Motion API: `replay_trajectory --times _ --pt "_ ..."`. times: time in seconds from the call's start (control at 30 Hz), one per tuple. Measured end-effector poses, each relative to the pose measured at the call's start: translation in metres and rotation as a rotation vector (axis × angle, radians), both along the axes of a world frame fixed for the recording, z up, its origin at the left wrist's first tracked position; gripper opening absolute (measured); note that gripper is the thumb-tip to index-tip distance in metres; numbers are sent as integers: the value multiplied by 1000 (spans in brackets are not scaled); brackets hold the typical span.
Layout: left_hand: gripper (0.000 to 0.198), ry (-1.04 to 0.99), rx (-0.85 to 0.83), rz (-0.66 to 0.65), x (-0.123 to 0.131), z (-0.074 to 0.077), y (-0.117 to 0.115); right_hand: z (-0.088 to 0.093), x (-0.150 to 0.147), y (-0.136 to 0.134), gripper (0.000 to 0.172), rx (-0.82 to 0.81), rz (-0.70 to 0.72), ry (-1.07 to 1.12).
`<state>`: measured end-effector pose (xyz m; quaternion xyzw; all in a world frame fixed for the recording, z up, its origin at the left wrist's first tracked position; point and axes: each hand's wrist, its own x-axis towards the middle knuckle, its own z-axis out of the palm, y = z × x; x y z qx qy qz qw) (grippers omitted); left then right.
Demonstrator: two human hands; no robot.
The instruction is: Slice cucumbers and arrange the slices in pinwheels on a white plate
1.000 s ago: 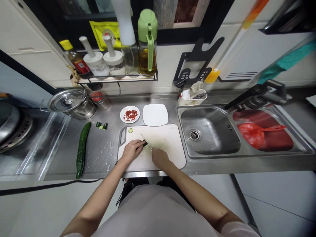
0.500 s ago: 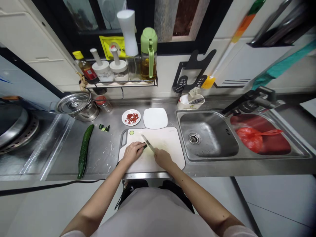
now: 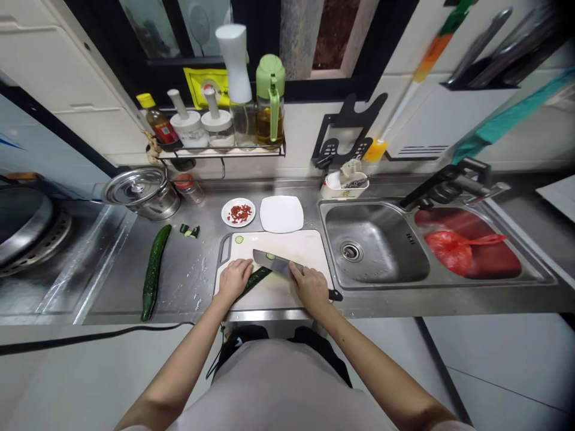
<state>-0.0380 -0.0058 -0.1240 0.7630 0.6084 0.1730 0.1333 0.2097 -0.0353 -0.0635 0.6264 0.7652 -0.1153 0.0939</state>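
Observation:
My right hand [image 3: 312,290] grips a kitchen knife [image 3: 281,265], its wide blade pointing left and its black handle end sticking out past the hand. A thin cucumber slice [image 3: 270,256] is at the flat of the blade. On the white cutting board [image 3: 309,245], a cut green cucumber [image 3: 255,281] lies slantwise below the blade. My left hand [image 3: 235,279] rests at the cucumber's left side, fingers loosely extended and not wrapped round it; whether the thumb touches it is hard to see. Another cucumber slice [image 3: 239,239] lies at the board's upper left.
A whole cucumber [image 3: 155,272] and small cucumber pieces [image 3: 190,231] lie on the steel counter at left. Behind the board stand a plate of chopped red bits [image 3: 238,222] and a white plate [image 3: 281,214]. A sink [image 3: 377,278] adjoins at right; a lidded pot [image 3: 157,200] stands back left.
The knife has turned from upright to flatter, its blade now showing a slice. My left hand has slid left off the cucumber, uncovering more of it. My right hand moved right.

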Motion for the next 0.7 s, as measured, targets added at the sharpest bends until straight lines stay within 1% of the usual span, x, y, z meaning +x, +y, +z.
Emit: replay_trajectory --times 0.13,0.23,0.3,0.33,0.4,0.5,0.53,0.57,0.63,0.7 --pt "30 -52 49 51 -2 -3 -2 -9 2 -5 52 34 -8 35" --pt "33 -198 57 180 -8 -1 2 -12 4 -6 52 67 0 44" --pt "36 -307 46 245 -10 4 6 -12 6 -6 51 73 13 39" --pt "36 -343 36 238 -10 8 8 -11 6 -6 51 73 19 34" --pt "35 -358 16 153 -5 18 10 -9 6 -7 51 71 36 23" --pt "40 -281 -11 41 9 32 12 -6 5 -9 50 80 87 20" --pt "39 -262 -37 22 14 36 12 -5 4 -10 50 85 107 21" --pt "34 -252 -74 4 18 38 13 -4 3 -11 50 89 123 20" --pt "23 -275 -145 -19 24 39 15 -2 0 -13 49 95 146 9" --pt "14 -351 -180 -7 24 33 18 -1 -1 -14 48 96 160 0"
